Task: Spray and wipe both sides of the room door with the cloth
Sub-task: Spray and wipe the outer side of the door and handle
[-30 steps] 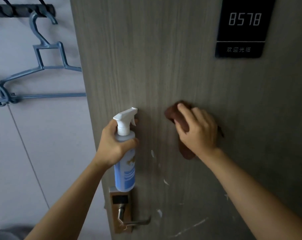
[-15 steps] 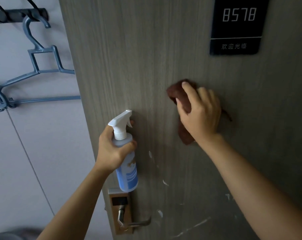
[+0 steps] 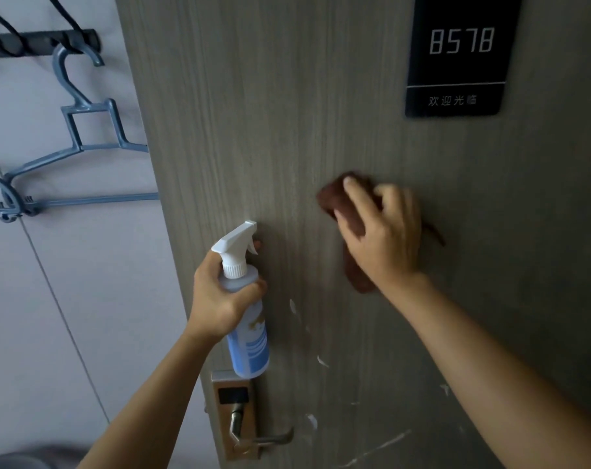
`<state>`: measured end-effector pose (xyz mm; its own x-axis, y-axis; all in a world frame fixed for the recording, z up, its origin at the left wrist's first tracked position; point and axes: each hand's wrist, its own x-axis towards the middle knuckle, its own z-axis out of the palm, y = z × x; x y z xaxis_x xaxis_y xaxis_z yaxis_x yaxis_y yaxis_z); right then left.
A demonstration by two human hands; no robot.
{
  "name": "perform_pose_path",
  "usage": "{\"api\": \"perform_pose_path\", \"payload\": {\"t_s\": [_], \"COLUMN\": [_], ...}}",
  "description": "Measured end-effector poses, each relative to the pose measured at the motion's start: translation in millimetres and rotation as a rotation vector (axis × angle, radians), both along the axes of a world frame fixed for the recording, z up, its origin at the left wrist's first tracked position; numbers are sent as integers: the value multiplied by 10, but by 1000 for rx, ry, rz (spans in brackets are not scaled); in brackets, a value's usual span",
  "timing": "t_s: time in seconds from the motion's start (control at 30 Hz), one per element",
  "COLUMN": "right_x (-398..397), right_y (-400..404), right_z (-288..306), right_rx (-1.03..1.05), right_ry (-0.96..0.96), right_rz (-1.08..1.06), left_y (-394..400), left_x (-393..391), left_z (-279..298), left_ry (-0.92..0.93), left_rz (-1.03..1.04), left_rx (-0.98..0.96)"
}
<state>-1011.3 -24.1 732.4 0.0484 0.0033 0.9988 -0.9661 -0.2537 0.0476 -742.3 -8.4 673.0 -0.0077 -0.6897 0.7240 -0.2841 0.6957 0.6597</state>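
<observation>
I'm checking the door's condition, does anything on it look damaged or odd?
Yes. White scuffs or chipped patches dot the lower door, right of the handle and below the cloth. Whether they are damage or residue is unclear.

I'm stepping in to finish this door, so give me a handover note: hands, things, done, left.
Left hand grips the spray bottle, upright near the door's edge, above the lock handle.
Right hand presses the brown cloth on the door, below the number plate.
Done: wiping mid-door under way.
Left: white marks lower down; the other side is not in view.
</observation>
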Motion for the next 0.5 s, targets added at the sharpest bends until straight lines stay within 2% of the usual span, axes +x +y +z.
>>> {"api": "perform_pose_path", "payload": {"t_s": [0.07,0.1,0.23,0.3,0.4,0.5], "right_x": [121,189,270,223,223,273], "right_y": [-15,-18,40,78,90,74], "right_z": [60,-67,-1068,-1353,-1138,-624], "right_rx": [-12,-16,116,176,153,120], "right_ry": [-60,6,597,731,745,464], "right_rz": [10,23,93,111,94,59], "left_y": [5,4,0,5,1,1], "left_x": [-3,-1,0,1,12,10], "left_z": [13,10,-8,-6,-17,-20], "left_ry": [6,12,33,26,21,27], "left_rz": [0,9,33,33,34,34], "left_rx": [7,13,17,25,22,28]}}
